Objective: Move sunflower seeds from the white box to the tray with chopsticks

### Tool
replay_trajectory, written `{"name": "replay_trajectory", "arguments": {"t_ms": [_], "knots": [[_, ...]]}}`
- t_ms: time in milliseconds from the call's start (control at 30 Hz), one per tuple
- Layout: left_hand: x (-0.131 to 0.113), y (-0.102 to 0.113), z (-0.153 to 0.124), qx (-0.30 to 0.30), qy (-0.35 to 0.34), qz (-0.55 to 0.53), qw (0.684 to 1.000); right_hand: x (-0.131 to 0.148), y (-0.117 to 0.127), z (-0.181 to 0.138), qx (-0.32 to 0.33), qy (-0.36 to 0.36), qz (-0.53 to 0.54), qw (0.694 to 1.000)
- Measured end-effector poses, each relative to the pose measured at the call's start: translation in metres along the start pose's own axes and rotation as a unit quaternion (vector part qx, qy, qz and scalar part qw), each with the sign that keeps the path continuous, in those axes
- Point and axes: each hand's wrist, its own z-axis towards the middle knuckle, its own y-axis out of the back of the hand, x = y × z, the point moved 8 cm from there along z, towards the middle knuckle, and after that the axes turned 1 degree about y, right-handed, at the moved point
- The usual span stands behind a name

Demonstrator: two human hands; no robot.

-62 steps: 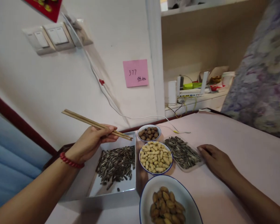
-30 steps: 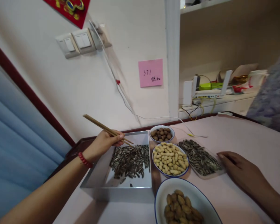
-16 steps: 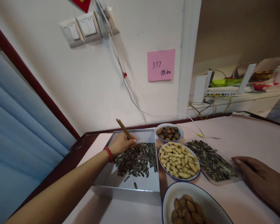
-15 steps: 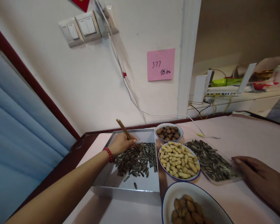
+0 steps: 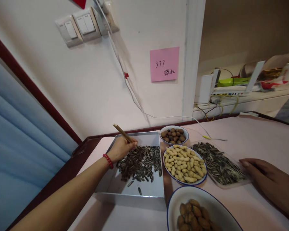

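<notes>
Brown wooden chopsticks (image 5: 121, 133), center-left of frame, tips down in striped sunflower seeds (image 5: 141, 162); left hand (image 5: 120, 149) curled, pinching them.

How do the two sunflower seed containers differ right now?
The metal tray is deep-walled with bare floor showing; the clear flat tray is shallow and fully covered. The left hand works chopsticks in the metal tray; the right hand rests beside the clear one. Both hold striped seeds.
</notes>
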Motion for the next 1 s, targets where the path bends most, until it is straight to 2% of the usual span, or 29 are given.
{"name": "replay_trajectory", "arguments": {"t_ms": [500,1000], "knots": [[0.002,0.003,0.000,-0.017,-0.021,0.037,0.999,0.010,0.003,-0.005,0.019,-0.025,0.006,1.000],[0.013,-0.007,0.009,-0.005,-0.013,0.058,0.998,0.004,0.002,-0.001,0.005,-0.023,-0.017,1.000]]}}
